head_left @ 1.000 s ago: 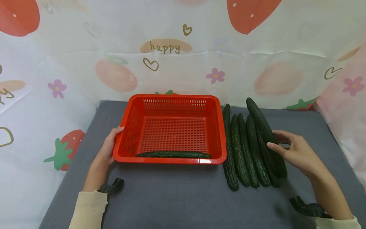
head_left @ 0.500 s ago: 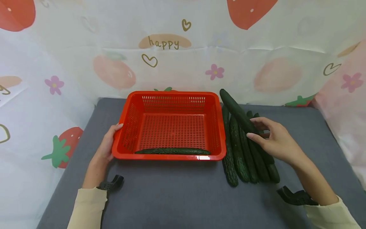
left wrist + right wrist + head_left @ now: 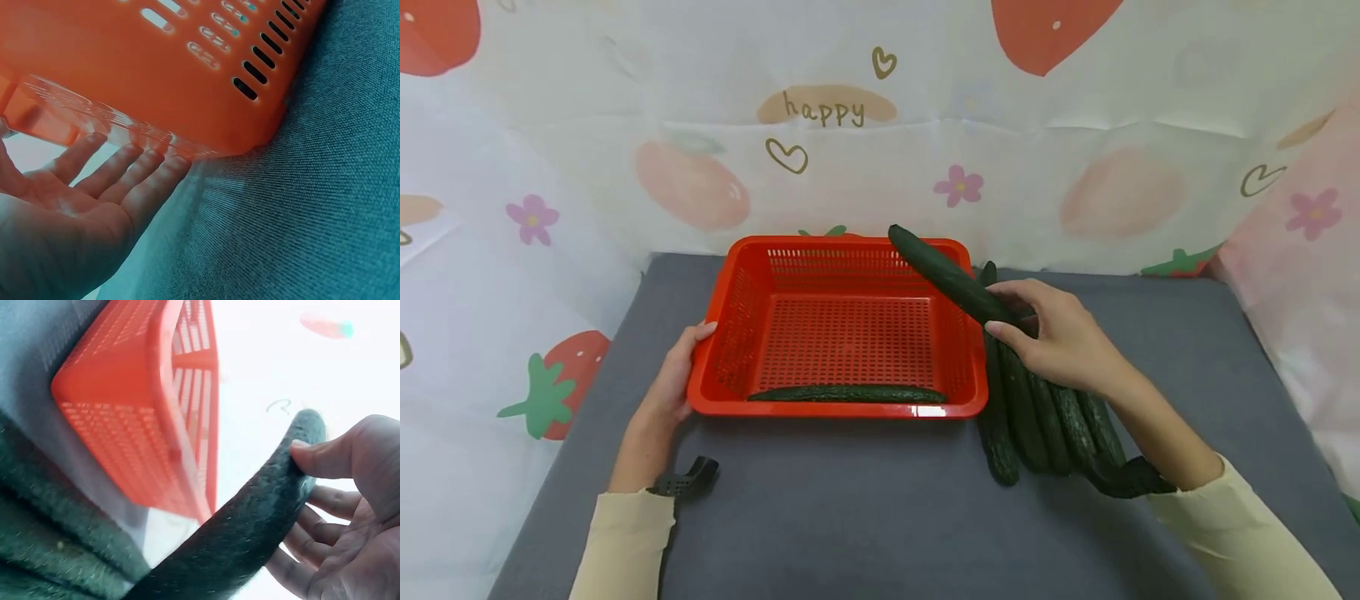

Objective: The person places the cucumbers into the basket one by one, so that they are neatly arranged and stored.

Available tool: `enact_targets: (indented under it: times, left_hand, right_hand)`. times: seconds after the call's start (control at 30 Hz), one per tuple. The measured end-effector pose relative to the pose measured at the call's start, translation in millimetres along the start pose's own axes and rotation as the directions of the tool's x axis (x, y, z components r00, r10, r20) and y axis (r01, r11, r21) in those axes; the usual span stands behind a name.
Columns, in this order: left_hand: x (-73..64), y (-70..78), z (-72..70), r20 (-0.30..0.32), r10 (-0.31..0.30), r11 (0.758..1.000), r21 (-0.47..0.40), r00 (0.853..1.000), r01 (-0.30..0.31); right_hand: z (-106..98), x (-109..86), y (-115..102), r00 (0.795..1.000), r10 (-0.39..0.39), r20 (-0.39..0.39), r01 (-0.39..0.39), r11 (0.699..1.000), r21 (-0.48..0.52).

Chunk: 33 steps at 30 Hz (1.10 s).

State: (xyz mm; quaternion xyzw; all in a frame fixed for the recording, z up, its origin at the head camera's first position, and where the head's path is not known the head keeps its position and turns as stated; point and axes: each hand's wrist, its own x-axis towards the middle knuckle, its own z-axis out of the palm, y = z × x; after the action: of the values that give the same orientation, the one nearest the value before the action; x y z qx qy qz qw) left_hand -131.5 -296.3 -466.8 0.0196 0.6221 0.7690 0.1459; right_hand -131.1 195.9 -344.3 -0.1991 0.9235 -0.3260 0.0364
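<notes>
My right hand (image 3: 1063,337) pinches a dark green cucumber (image 3: 940,273) near its lower end, thumb on one side and fingers on the other. The cucumber slants up and left, its far end above the right back corner of a red plastic basket (image 3: 842,410). The right wrist view shows the thumb pressed on the cucumber (image 3: 231,531) beside the basket wall (image 3: 119,437). At the basket's left side my left hand (image 3: 666,379) holds the rim, thumb on top and fingers against the outer wall. One cucumber (image 3: 850,393) lies inside along the near wall.
Several cucumbers (image 3: 998,425) lie side by side on the grey tablecloth (image 3: 850,517), just right of the basket; the right forearm partly covers them. Behind the table hangs a white curtain (image 3: 835,192) printed with strawberries.
My right hand has carried the cucumber leftward from above the row of cucumbers to over the basket's right side. My left hand has stayed on the basket's rim.
</notes>
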Motion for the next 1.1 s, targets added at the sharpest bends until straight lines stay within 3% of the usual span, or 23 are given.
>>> enact_targets:
  times: [0.37, 0.57, 0.83, 1.1]
  left_hand:
    - [2.2, 0.9, 0.4, -0.023, -0.040, 0.999, -0.026, 0.999, 0.039]
    - [3.1, 0.0, 0.6, -0.044, -0.058, 0.998, -0.019, 0.997, 0.057]
    - [4.3, 2.9, -1.0, -0.028, -0.041, 0.997, -0.063, 0.999, 0.040]
    - [1.2, 2.0, 0.2, -0.034, -0.084, 0.996, -0.046, 0.996, 0.082]
  right_hand:
    - [15, 32.4, -35, 0.993, -0.113, 0.032, 0.116, 0.987, -0.108]
    - [23, 49.3, -53, 0.988, -0.141, 0.060, 0.148, 0.981, -0.129]
    - [44, 69.4, -76, 0.977, -0.182, 0.111, 0.198, 0.968, -0.152]
    - [68, 77.5, -95, 0.965, -0.181, 0.188, 0.221, 0.951, -0.218]
